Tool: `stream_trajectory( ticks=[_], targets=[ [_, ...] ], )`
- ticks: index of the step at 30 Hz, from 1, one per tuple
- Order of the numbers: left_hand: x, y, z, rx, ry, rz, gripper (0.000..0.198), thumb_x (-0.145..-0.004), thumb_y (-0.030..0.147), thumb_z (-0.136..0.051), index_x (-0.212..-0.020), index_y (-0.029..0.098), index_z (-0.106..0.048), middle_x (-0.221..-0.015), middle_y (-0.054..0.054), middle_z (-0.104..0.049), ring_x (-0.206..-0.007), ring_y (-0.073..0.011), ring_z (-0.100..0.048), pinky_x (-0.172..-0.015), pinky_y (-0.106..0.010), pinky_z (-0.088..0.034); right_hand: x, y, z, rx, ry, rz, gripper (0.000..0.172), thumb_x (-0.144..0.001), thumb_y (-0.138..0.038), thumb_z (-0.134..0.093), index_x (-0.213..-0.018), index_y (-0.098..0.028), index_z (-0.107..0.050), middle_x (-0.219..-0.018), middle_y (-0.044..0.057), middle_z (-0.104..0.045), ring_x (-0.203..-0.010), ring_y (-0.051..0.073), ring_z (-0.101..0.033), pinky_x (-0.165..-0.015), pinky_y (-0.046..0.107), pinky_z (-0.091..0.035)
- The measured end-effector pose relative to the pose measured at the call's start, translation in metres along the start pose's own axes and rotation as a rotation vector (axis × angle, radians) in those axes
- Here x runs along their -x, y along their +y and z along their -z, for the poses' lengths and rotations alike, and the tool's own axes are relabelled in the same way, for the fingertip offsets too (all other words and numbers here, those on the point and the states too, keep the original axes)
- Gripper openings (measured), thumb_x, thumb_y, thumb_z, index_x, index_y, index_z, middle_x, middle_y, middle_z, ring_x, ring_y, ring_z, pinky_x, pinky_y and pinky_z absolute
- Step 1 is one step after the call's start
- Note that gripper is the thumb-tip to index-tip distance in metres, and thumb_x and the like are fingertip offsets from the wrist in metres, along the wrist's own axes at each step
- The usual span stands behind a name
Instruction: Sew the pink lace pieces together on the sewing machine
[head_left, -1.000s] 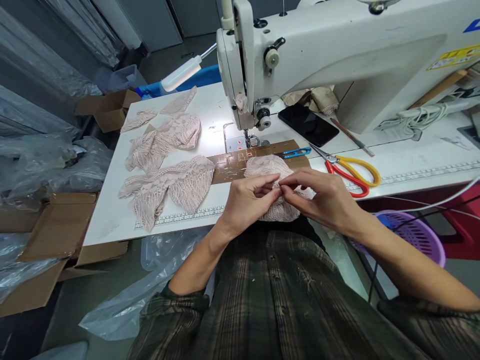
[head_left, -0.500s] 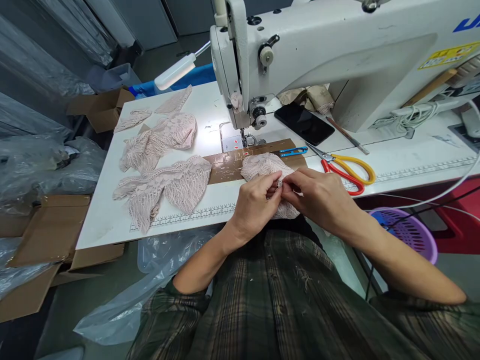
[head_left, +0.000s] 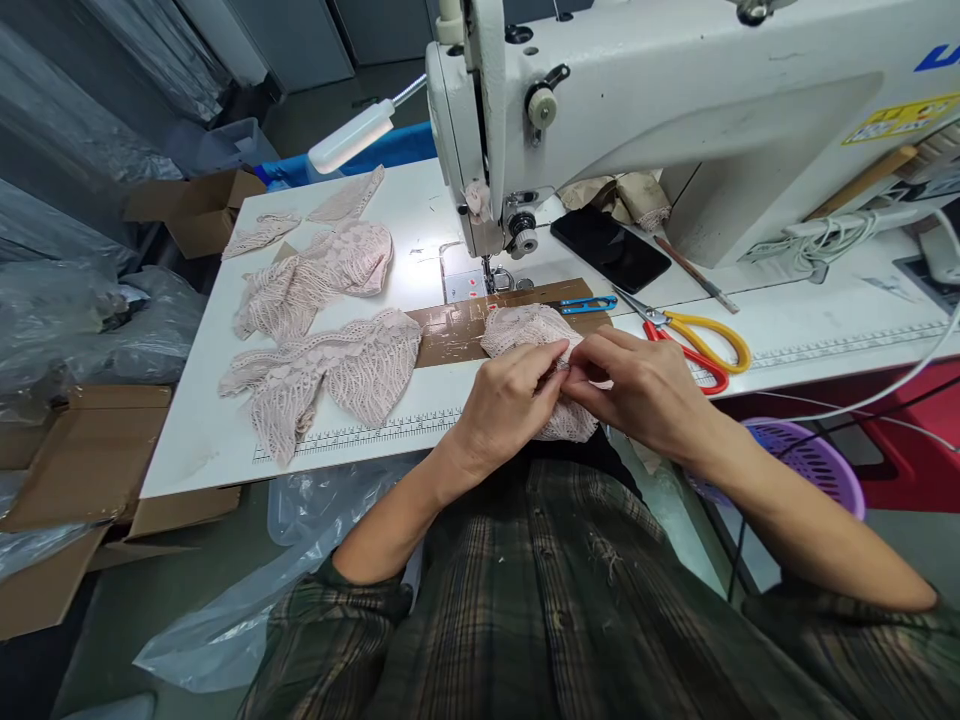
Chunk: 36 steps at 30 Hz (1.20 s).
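A pale pink lace piece [head_left: 521, 325] lies at the table's front edge, partly hanging over it. My left hand [head_left: 514, 400] pinches this lace between thumb and fingers. Close against it, my right hand [head_left: 637, 390] pinches the same lace, its fingertips meeting the left ones. What exactly sits between the fingertips is hidden. Behind the lace are blue thread snips [head_left: 589, 304] on a brown taped strip [head_left: 450, 335]. Scissors with red and yellow handles [head_left: 709, 345] rest just beyond my right hand.
A white sewing machine [head_left: 615, 110] stands behind my hands, its needle area [head_left: 491, 275] close by. More lace pieces [head_left: 337, 365] lie on the left of the table. A black phone [head_left: 611, 250] and a lit lamp [head_left: 352, 138] are farther back. Cardboard boxes [head_left: 97, 450] stand at the left.
Both hands stay at the lace, with the fingertips shifting slightly and the right fingers a little more bent. The view has moved slightly.
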<state>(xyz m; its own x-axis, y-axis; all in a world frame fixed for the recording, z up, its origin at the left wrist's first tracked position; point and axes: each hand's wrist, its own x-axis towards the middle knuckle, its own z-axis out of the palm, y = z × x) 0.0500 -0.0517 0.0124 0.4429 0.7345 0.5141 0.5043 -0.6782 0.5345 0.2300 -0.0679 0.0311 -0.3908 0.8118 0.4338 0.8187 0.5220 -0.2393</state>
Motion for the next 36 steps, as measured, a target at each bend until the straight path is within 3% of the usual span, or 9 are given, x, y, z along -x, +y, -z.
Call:
stream_trajectory(
  ticks=[4,8,11,16,18,21,25,31,36],
  targets=[
    [-0.003,-0.001,0.006,-0.04,-0.016,0.007,0.022,-0.091,0.016,-0.064,-0.111,0.012,-0.071,-0.088,-0.009,-0.076,-0.079,-0.017,-0.072,-0.077,-0.029,-0.06,0.0,0.004,-0.006,-0.07,0.03,-0.038,0.018,-0.092,-0.027,-0.053,-0.078,-0.018,-0.059,-0.075,0.005,-0.063,-0.061,0.013,-0.053,-0.055,0.026,-0.032],
    [-0.003,-0.002,0.004,0.171,0.019,0.172,0.026,-0.085,0.014,-0.069,-0.11,0.013,-0.073,-0.085,-0.005,-0.076,-0.069,-0.0116,-0.068,-0.065,-0.022,-0.058,-0.001,0.004,-0.002,-0.28,-0.024,-0.093,0.013,-0.091,-0.027,-0.056,-0.095,-0.017,-0.064,-0.09,0.006,-0.068,-0.068,0.014,-0.062,-0.06,0.027,-0.045],
    [-0.003,-0.004,0.01,0.256,0.039,0.246,0.029,-0.08,0.012,-0.069,-0.108,0.015,-0.074,-0.085,-0.003,-0.074,-0.067,-0.0096,-0.065,-0.062,-0.02,-0.055,-0.005,0.01,0.005,-0.352,0.07,-0.127,0.016,-0.09,-0.023,-0.055,-0.101,-0.018,-0.065,-0.095,0.007,-0.068,-0.071,0.014,-0.064,-0.062,0.028,-0.051],
    [-0.002,-0.013,0.034,0.258,0.041,0.163,0.028,-0.083,0.013,-0.061,-0.106,0.018,-0.076,-0.086,-0.003,-0.071,-0.065,-0.0091,-0.058,-0.057,-0.021,-0.049,-0.026,0.053,0.011,-0.211,0.197,-0.197,0.018,-0.087,-0.019,-0.056,-0.098,-0.019,-0.07,-0.089,0.008,-0.068,-0.073,0.019,-0.062,-0.069,0.037,-0.053],
    [0.0,-0.017,0.04,0.254,0.041,0.184,0.024,-0.086,0.018,-0.061,-0.105,0.017,-0.076,-0.084,-0.003,-0.07,-0.063,-0.0094,-0.056,-0.055,-0.021,-0.048,-0.043,0.079,0.009,-0.114,0.151,-0.285,0.021,-0.088,-0.022,-0.058,-0.104,-0.017,-0.07,-0.096,0.012,-0.068,-0.083,0.023,-0.064,-0.079,0.043,-0.052],
    [0.005,-0.024,0.038,0.252,0.048,0.257,0.021,-0.092,0.027,-0.06,-0.106,0.018,-0.074,-0.085,-0.004,-0.07,-0.067,-0.0108,-0.059,-0.059,-0.022,-0.05,-0.071,0.109,0.0,0.057,-0.03,-0.483,0.048,-0.09,-0.036,-0.062,-0.125,-0.003,-0.062,-0.123,0.029,-0.061,-0.118,0.036,-0.056,-0.095,0.048,-0.043],
    [0.013,-0.037,0.033,0.311,0.11,0.355,0.038,-0.089,0.028,-0.066,-0.125,0.017,-0.062,-0.099,-0.007,-0.072,-0.089,-0.0146,-0.068,-0.078,-0.026,-0.057,-0.095,0.122,-0.012,0.115,-0.226,-0.656,0.081,-0.084,-0.056,-0.068,-0.131,0.008,-0.053,-0.129,0.043,-0.051,-0.128,0.049,-0.044,-0.092,0.052,-0.038],
    [0.022,-0.051,0.042,0.324,0.149,0.502,0.049,-0.086,0.03,-0.073,-0.13,0.017,-0.057,-0.102,-0.006,-0.07,-0.093,-0.0153,-0.069,-0.082,-0.027,-0.057,-0.101,0.123,-0.017,0.099,-0.278,-0.713,0.091,-0.08,-0.059,-0.072,-0.142,0.003,-0.047,-0.136,0.041,-0.045,-0.133,0.044,-0.041,-0.09,0.048,-0.037],
    [0.019,-0.046,0.047,0.246,0.128,0.473,0.042,-0.087,0.023,-0.07,-0.127,0.018,-0.058,-0.105,-0.006,-0.071,-0.099,-0.0163,-0.069,-0.089,-0.03,-0.056,-0.102,0.133,-0.023,0.093,-0.264,-0.701,0.087,-0.08,-0.055,-0.072,-0.145,-0.003,-0.048,-0.137,0.035,-0.046,-0.129,0.041,-0.04,-0.09,0.047,-0.034]
  ],
)
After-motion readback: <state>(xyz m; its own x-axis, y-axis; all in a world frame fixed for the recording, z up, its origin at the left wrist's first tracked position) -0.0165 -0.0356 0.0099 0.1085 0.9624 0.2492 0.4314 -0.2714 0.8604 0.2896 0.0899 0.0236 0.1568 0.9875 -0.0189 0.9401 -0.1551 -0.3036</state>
